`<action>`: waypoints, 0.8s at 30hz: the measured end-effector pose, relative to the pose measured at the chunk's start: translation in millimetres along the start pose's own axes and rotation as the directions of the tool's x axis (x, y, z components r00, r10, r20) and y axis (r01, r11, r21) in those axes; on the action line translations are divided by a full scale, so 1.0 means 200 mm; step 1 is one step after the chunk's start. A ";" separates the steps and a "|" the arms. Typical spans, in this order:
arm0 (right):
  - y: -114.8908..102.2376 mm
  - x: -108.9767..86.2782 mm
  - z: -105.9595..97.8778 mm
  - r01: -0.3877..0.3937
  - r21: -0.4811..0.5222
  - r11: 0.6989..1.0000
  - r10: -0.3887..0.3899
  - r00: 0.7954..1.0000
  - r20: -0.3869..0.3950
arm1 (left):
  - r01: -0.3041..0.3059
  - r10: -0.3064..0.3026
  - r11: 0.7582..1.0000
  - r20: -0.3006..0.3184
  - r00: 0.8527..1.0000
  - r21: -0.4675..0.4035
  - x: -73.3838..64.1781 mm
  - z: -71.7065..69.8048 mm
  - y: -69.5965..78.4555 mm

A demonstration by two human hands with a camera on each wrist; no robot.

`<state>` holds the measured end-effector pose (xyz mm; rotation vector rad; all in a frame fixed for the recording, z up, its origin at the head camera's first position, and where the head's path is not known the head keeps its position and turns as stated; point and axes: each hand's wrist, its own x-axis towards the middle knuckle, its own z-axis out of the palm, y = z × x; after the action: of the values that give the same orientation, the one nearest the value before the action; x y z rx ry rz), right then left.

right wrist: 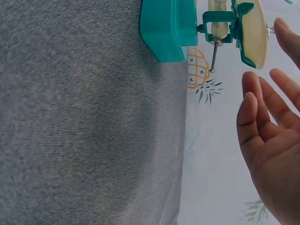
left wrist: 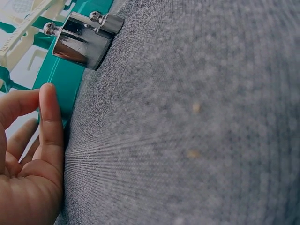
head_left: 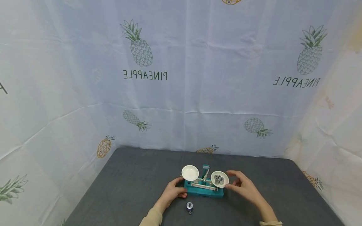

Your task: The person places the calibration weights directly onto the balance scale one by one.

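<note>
A teal balance scale [head_left: 205, 191] with two white pans stands on the table. My left hand [head_left: 170, 192] grips the left end of its base, thumb at the front and fingers behind; the left wrist view shows the thumb [left wrist: 50, 112] at the teal edge. Several metal weights [head_left: 219, 179] sit together in the right pan [head_left: 225, 176]. Around that pan's outer rim is my right hand [head_left: 242, 185], thumb and forefinger spread apart. In the right wrist view its fingers [right wrist: 251, 110] are loosely bent beside the pan and hold nothing. The left pan [head_left: 190, 173] is slightly higher.
A large metal weight [head_left: 189, 206] and a small weight [head_left: 190, 212] stand on the dark grey table [head_left: 135, 188], just in front of the scale. Behind and at both sides hangs a white curtain [head_left: 198, 94] printed with pineapples.
</note>
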<state>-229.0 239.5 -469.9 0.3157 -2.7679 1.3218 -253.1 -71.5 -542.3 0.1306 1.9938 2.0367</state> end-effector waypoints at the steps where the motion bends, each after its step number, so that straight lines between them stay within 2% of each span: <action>1: 0.01 0.00 0.00 0.002 0.016 1.000 -0.003 1.000 0.020 | -0.001 0.001 1.000 -0.001 1.000 0.000 0.00 0.00 0.00; 4: 0.05 0.00 0.01 0.008 0.057 0.998 -0.013 0.996 0.086 | -0.003 0.003 1.000 -0.002 1.000 -0.001 0.00 0.00 0.00; 10: 0.11 0.01 0.04 -0.032 0.102 0.994 0.012 0.981 0.192 | -0.008 0.008 1.000 -0.003 1.000 -0.003 0.00 0.00 0.00; 17: 0.15 0.04 0.09 -0.061 0.121 0.991 0.030 0.968 0.248 | -0.009 0.009 1.000 -0.004 1.000 -0.008 -0.01 0.00 0.01; 21: 0.16 0.04 0.13 -0.071 0.168 0.983 0.021 0.958 0.286 | -0.008 0.008 1.000 -0.005 1.000 -0.014 -0.01 0.00 0.01; 24: 0.17 0.05 0.15 -0.076 0.199 0.977 0.016 0.958 0.285 | -0.011 0.010 1.000 -0.006 1.000 -0.015 -0.01 0.00 0.00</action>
<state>-243.9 235.3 -514.7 0.4899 -2.8773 1.7092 -251.5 -71.1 -541.4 0.1324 1.9846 2.0606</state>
